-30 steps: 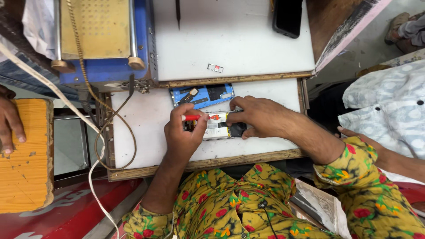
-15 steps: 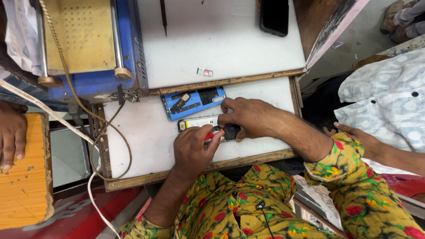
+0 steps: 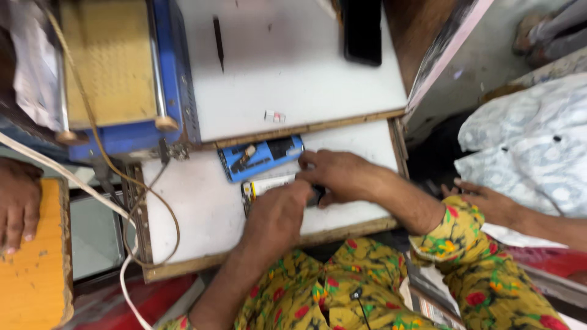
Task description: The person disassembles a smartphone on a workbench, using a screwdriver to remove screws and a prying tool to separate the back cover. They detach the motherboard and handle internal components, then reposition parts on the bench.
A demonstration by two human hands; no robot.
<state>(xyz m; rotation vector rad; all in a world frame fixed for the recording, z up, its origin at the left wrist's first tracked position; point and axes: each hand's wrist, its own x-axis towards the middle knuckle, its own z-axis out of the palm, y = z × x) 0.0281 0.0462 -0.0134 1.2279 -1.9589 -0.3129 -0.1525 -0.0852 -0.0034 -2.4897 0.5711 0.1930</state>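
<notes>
An opened phone [image 3: 264,185], white inside with a yellow end, lies on the lower white board [image 3: 202,214]. My left hand [image 3: 278,215] rests curled on its near side, and the red-handled tool it held earlier is hidden beneath it. From the right, my right hand [image 3: 339,174] lies over the phone's right end, its fingers covering a small dark part [image 3: 316,197]. A blue phone shell [image 3: 260,157] lies just beyond the phone, touching the board's far edge.
A blue machine with a yellow plate [image 3: 116,67] stands at far left, with cables [image 3: 150,201] hanging from it. On the upper white board lie a black phone [image 3: 362,30], a dark tool [image 3: 218,40] and a small chip [image 3: 274,116]. One other person's hand [image 3: 18,205] rests at left, another's [image 3: 483,201] at right.
My left hand has slid from the phone's far left to its near side, and the red tool tip is now covered. My right hand has stayed on the phone.
</notes>
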